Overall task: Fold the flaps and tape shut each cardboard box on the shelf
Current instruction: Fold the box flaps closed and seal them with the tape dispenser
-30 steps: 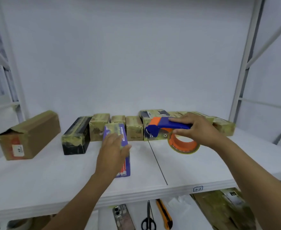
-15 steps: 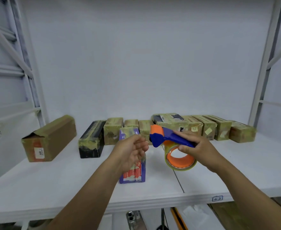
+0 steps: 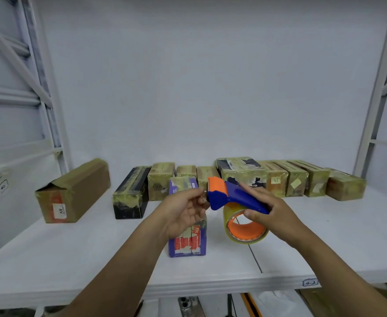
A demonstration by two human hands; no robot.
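Note:
A purple box [image 3: 188,243] lies lengthways on the white shelf [image 3: 73,259], near the front middle. My right hand [image 3: 272,216] grips the blue handle of an orange and blue tape dispenser [image 3: 231,195] and holds it in the air just above and right of the box. The clear tape roll [image 3: 245,234] hangs under the handle. My left hand [image 3: 183,211] hovers over the purple box, with thumb and fingertips pinched together at the dispenser's front edge, where the tape end comes off. The tape itself is too clear to make out.
A brown box [image 3: 73,191] with a loose end flap lies at the back left, a black box [image 3: 131,195] beside it. A row of taped boxes [image 3: 297,179] lines the rear. Shelf uprights [image 3: 370,124] stand at both sides. An orange-handled tool [image 3: 249,303] lies below.
My left hand has lifted off the purple box and come up to the dispenser's front edge. My right hand has brought the dispenser lower and nearer to the box.

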